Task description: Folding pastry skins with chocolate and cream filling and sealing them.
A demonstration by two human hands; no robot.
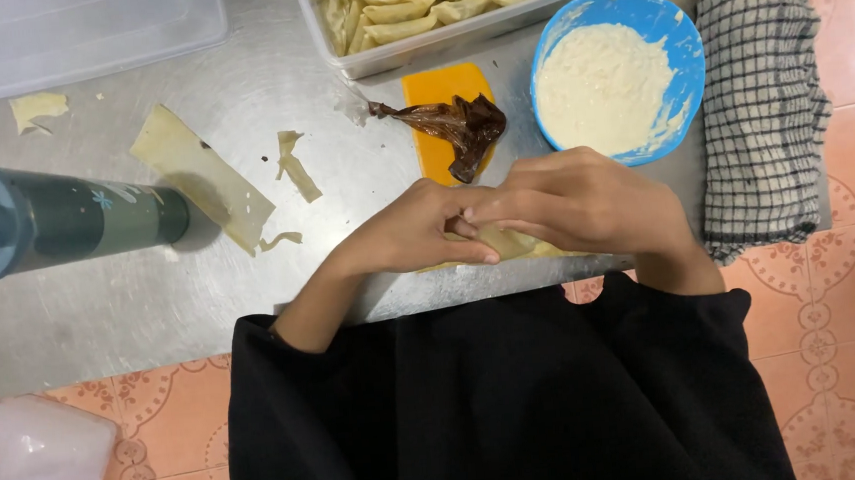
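Just below the blue bowl (620, 74), both hands pinched a pastry wrapper (504, 242) at the table (102, 313) edge. Left hand (417, 233) and right hand (580, 202) closed on it, fingertips meeting. Wrapper's long axis ran left-right, mostly under the right hand.

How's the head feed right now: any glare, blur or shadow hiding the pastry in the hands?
Head view: soft glare on the steel table; the pastry is mostly hidden by the left hand and right hand; the bottle looms large at the left edge; focus otherwise sharp, shadows mild.
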